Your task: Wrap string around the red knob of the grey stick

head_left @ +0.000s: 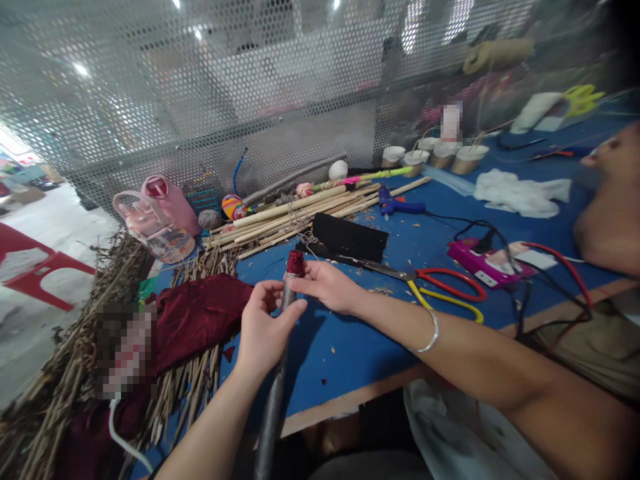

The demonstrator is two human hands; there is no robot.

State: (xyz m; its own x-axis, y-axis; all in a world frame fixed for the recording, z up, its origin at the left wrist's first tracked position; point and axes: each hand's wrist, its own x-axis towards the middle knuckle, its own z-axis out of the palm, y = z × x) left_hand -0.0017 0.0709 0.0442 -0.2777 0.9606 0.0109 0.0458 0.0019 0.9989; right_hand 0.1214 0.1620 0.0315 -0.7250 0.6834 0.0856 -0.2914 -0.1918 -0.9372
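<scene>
A long grey rod (273, 407) slants up from the table's front edge, its upper end capped by bunched dark red cloth (295, 262). Just below this cap runs a thin pale band, perhaps string. My left hand (267, 320) is closed around the rod near its top, thumb along the side. My right hand (325, 287) is closed at the neck of the rod right under the cap, with its fingertips partly hidden behind it. Left of my hands, a larger piece of dark red velvety cloth (200, 317) lies over dry stalks.
Red-and-yellow-handled scissors (415, 275) lie right of my hands beside black cloth (350, 237). Behind are wooden sticks (320, 203) and a blue glue gun (400, 203). A purple power strip (487, 263) with cables is at right, near another person's arm (610, 207). Dry stalks (55, 373) fill the left.
</scene>
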